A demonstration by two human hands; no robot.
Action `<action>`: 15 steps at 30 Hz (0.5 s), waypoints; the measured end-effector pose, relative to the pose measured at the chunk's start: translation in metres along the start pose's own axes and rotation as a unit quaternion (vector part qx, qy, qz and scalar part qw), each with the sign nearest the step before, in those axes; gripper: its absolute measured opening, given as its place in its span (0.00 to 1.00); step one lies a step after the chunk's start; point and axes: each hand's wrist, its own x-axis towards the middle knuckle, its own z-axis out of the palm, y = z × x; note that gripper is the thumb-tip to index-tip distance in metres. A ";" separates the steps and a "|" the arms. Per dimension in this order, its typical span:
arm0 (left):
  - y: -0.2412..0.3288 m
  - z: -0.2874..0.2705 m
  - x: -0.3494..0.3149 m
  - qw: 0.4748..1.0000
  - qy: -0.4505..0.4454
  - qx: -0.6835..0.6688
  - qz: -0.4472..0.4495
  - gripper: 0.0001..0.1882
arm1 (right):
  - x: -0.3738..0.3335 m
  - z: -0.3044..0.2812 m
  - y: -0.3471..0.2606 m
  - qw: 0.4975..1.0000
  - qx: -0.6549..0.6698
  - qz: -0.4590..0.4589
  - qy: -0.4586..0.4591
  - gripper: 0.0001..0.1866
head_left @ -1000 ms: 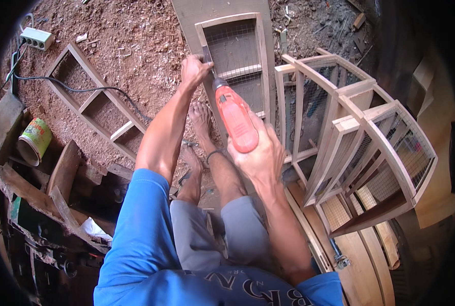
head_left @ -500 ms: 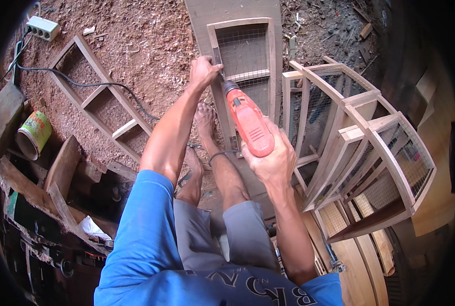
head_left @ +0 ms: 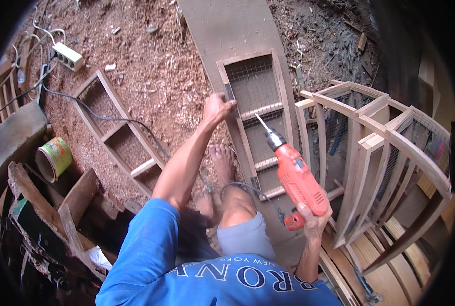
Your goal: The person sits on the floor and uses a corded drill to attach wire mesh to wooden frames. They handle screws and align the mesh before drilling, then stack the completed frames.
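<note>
While my right hand (head_left: 315, 220) is grasping the red drill (head_left: 300, 178) right of centre in the frame, its bit (head_left: 262, 123) is pointing toward the upper left, over the meshed wooden frame (head_left: 283, 94). That frame is lying on a grey board (head_left: 232, 30) at upper centre. My left hand (head_left: 219, 108) is curling its fingers at the dark metal strip (head_left: 229, 92) on the frame's left rail; I cannot tell whether it is gripping. A power strip (head_left: 68, 56) is sitting at upper left.
</note>
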 end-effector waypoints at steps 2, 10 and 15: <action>0.001 -0.007 0.002 0.999 -0.023 0.005 0.040 0.19 | -0.005 0.002 0.039 0.996 0.089 0.009 0.026 0.33; 0.022 -0.025 0.028 0.987 0.010 0.125 0.100 0.24 | -0.007 0.058 0.138 0.906 0.412 -0.002 0.097 0.31; 0.016 -0.002 0.017 0.979 0.146 0.090 0.109 0.21 | -0.013 0.090 0.156 0.890 0.432 -0.041 0.141 0.31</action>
